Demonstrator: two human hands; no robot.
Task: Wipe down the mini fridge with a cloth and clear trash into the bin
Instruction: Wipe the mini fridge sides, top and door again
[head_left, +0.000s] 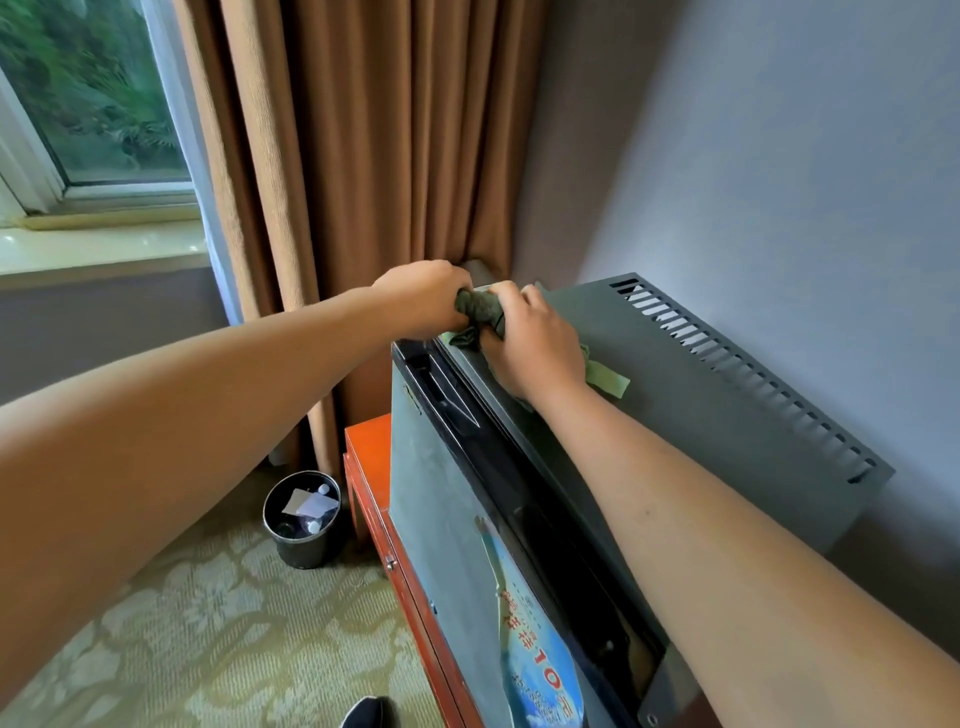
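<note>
Shoe: a dark shoe tip (366, 712) shows at the bottom edge on the patterned carpet (218, 613).
Fridge door: the grey front of the mini fridge (675, 374) carries a blue sticker (530, 644) with red print; a dark gap runs along the door's top edge.
Surface: the fridge stands on an orange-red cabinet (371, 457), whose edge juts out to its left.
Bin: a round black bin (301, 519) stands on the carpet just beside the cabinet, near the curtain foot; inside lie a white crumpled paper (311, 503), two small white round caps and some dark items too small to tell.
Fridge top: grey, with a row of vent slots (743, 374) along the wall side.
Cloth: a green cloth (478, 312) sits at the far front corner of the fridge top, bunched between both hands, one tail sticking out beside the right wrist.
Right hand: the right hand (530, 343) has fingers curled round the cloth, resting on the top.
Left hand: the left hand (421, 296) grips the cloth's twisted end with closed fingers.
Backdrop: brown curtain (363, 156), window (88, 88) to the left, grey wall (779, 156) on the right.
</note>
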